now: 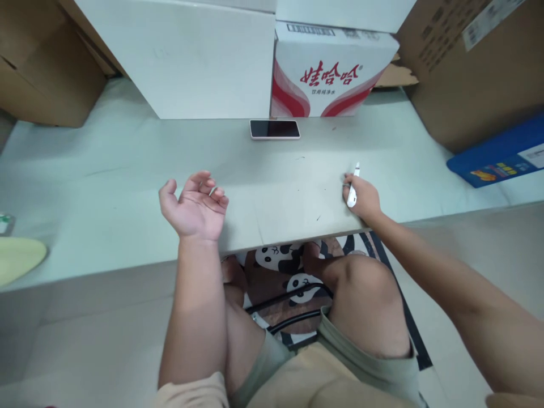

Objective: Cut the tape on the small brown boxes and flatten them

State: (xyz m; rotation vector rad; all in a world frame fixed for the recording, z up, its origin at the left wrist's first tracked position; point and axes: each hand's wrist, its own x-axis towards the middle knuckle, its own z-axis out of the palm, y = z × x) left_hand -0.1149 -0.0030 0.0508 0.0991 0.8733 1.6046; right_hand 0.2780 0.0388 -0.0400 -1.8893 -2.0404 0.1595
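Note:
My left hand [198, 207] is raised over the front of the table, palm up. Its thumb stands apart and its fingers are loosely bent, with nothing in them. At the right, my right hand [362, 196] is closed around a slim white stick-like tool [352, 196] with a narrow tip pointing away from me. A small dark mark shows near the tool's lower end; its exact kind is unclear. Beyond both hands, a phone [275, 130] with a dark screen and pale edge lies flat, untouched.
A white box [216, 62] and a red-and-white carton [331, 73] stand at the back of the pale table [127, 170]. Brown cartons [480, 73] flank both sides. A blue box [501, 153] is at right, a yellow-green object [19, 258] at left. My knees are under the table edge.

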